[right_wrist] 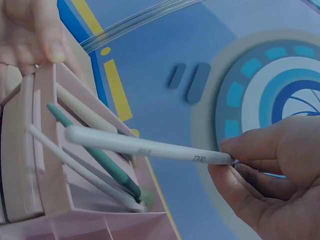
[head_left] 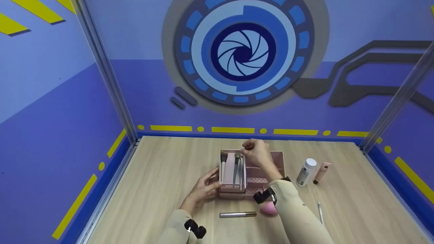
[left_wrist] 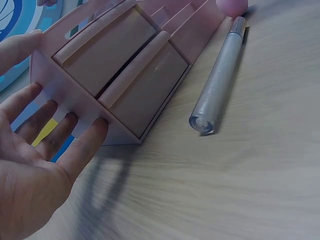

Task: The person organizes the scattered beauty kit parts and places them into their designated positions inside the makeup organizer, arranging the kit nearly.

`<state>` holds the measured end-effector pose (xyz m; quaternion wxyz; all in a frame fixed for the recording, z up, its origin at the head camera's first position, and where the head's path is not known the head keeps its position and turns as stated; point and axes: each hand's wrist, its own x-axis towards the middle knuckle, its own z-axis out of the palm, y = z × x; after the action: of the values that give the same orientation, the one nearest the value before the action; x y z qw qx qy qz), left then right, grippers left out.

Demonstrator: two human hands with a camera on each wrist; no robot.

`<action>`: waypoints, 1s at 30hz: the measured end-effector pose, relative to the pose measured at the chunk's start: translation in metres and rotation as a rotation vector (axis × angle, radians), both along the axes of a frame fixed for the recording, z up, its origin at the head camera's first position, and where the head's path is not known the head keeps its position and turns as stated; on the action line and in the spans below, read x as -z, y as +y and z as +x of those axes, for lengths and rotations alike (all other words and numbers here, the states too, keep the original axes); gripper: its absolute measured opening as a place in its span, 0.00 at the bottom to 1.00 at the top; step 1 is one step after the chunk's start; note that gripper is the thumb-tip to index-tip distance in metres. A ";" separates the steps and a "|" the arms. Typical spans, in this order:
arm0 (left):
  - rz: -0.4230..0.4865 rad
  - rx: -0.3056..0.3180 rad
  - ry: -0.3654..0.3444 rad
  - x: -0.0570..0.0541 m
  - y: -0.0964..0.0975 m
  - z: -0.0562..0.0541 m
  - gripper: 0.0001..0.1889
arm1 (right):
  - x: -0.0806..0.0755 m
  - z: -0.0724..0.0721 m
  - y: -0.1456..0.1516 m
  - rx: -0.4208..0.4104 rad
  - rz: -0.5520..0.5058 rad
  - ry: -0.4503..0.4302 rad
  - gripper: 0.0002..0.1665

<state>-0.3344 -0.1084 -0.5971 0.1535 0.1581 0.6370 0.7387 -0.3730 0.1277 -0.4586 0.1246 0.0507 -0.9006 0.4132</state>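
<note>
A pink makeup organizer (head_left: 232,195) with two front drawers stands on the table. My left hand (head_left: 204,188) rests against its left side, fingers fairly straight along the outer wall and thumb at the front top edge (left_wrist: 47,44). Over the brush compartment, my right hand (head_left: 257,154) pinches a slim white makeup brush (right_wrist: 145,146) between thumb and fingers, at the brush's upper end. The bristles are hidden by the hand. The handle slants over the compartment, where a green-handled brush (right_wrist: 107,162) and a thin white brush (right_wrist: 85,170) lean inside.
Before the organizer lie a silver tube (head_left: 237,214) with a gold-toned end and a pink sponge (head_left: 269,208). To the right are a white-capped bottle (head_left: 306,172), a pink squeeze tube (head_left: 323,172) and a thin white stick (head_left: 320,212). Printed walls (head_left: 135,84) enclose the table.
</note>
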 end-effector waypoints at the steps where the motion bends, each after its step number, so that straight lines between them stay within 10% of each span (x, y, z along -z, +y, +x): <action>1: 0.004 -0.001 -0.008 0.000 0.000 0.000 0.38 | 0.000 -0.001 -0.002 0.002 -0.004 -0.003 0.09; 30: 0.009 -0.003 -0.038 0.001 -0.001 -0.001 0.39 | 0.022 -0.021 -0.015 0.053 -0.054 0.045 0.11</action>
<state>-0.3352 -0.1095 -0.5980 0.1637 0.1440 0.6309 0.7446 -0.3936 0.1126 -0.4806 0.1569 0.0327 -0.8871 0.4328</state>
